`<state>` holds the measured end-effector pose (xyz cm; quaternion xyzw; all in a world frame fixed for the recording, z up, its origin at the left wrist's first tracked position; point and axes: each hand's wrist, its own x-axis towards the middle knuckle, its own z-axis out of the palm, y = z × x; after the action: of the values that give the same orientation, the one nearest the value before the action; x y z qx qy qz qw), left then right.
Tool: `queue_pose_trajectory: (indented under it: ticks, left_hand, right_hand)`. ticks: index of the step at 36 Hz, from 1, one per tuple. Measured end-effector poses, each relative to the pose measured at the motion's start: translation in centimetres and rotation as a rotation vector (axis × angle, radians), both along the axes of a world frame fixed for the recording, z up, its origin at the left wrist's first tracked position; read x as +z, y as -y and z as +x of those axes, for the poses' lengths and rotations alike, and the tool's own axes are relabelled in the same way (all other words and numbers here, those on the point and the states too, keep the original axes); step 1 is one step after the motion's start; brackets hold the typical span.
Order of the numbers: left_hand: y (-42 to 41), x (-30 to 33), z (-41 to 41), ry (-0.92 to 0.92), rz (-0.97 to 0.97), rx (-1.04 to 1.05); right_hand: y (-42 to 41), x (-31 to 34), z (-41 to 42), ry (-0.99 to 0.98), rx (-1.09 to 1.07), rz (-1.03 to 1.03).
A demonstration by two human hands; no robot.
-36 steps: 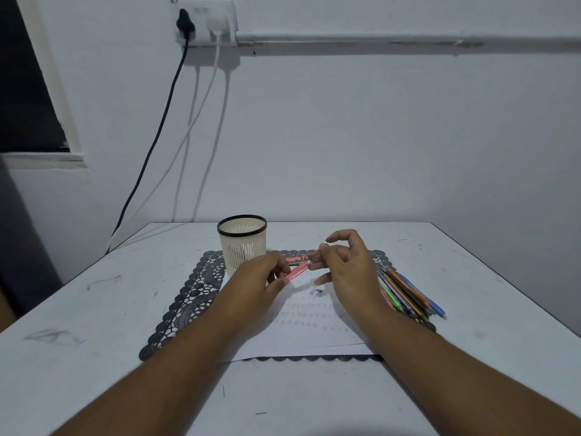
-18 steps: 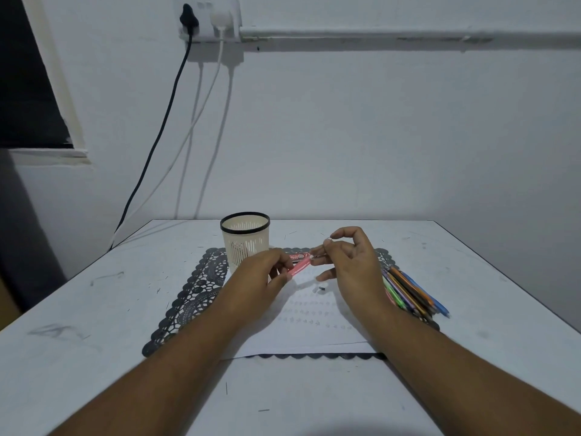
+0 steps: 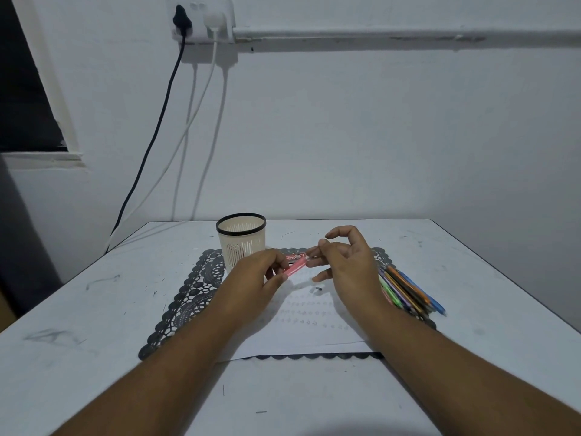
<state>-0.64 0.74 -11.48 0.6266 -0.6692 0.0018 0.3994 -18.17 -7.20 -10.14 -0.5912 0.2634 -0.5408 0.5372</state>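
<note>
Item: pink pen, held clear of the table at mid-scene, tilted with its right end higher and farther. Left hand: fingers and thumb curled round the pen's near left end, gripping it. Right hand: fingertips curled in and pinching the pen's far right end, little finger hanging loose below. A red printed piece shows just behind the pen; what it is cannot be told. Small cap: lying on the sheet of paper, below the right hand. The paper lies on a black lace mat. Slotted cup, cream with a dark rim: upright at the mat's far left corner, just beyond the left hand. Bundle of coloured pens: lying on the mat's right edge, beside the right wrist. Far wall: wall socket with cables hanging down to the left.
</note>
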Motion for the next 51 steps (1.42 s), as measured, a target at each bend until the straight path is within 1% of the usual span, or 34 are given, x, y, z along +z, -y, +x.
queue_pose_trajectory:
  ticks: [11, 17, 20, 23, 26, 28, 31, 34, 38, 41, 42, 46, 51]
  left_hand:
    - [0.1, 0.0, 0.0, -0.008, -0.011, 0.001]
    - [0.1, 0.0, 0.1, -0.018, -0.017, -0.001]
    - [0.0, 0.1, 0.0, -0.036, -0.024, 0.008]
    - [0.0, 0.0, 0.0, -0.065, -0.026, 0.005]
    - [0.0, 0.0, 0.0, -0.102, -0.021, 0.016]
    - [0.0, 0.0, 0.0, -0.126, -0.024, 0.025]
    - [-0.1, 0.1, -0.1, -0.178, -0.037, 0.03]
    - [-0.2, 0.2, -0.3, -0.221, -0.059, 0.035]
    - [-0.2, 0.2, -0.2, -0.272, -0.081, 0.033]
    - [-0.2, 0.2, -0.1, -0.27, -0.073, 0.037]
    - [-0.2, 0.1, 0.0, -0.266, -0.069, 0.038]
    - [0.0, -0.1, 0.1, -0.204, -0.034, 0.04]
    - [0.0, -0.3, 0.3, -0.027, -0.005, 0.033]
  right_hand:
    - [0.2, -0.3, 0.0, -0.027, 0.006, -0.006]
    - [0.0, -0.8, 0.1, -0.098, 0.031, -0.041]
    - [-0.1, -0.7, -0.2, -0.199, 0.012, -0.131]
    - [0.2, -0.8, -0.5, -0.307, -0.039, -0.312]
    - [1.2, -1.0, -0.7, -0.486, -0.126, -0.506]
    - [1.7, -0.9, -0.8, -0.575, -0.169, -0.557]
    - [2.4, -1.0, -1.0, -0.649, -0.222, -0.551]
    - [3.4, -1.0, -1.4, -0.709, -0.203, -0.452]
    - [4.1, -1.8, -1.9, -0.878, -0.125, -0.394]
    - [4.0, -2.4, -1.8, -0.88, 0.001, -0.289]
    - [4.0, -2.4, -1.8, -0.895, 0.027, -0.297]
    - [3.9, -2.1, -1.5, -1.006, 0.068, -0.411]
    - [3.7, -2.1, -1.1, -1.038, 0.077, -0.469]
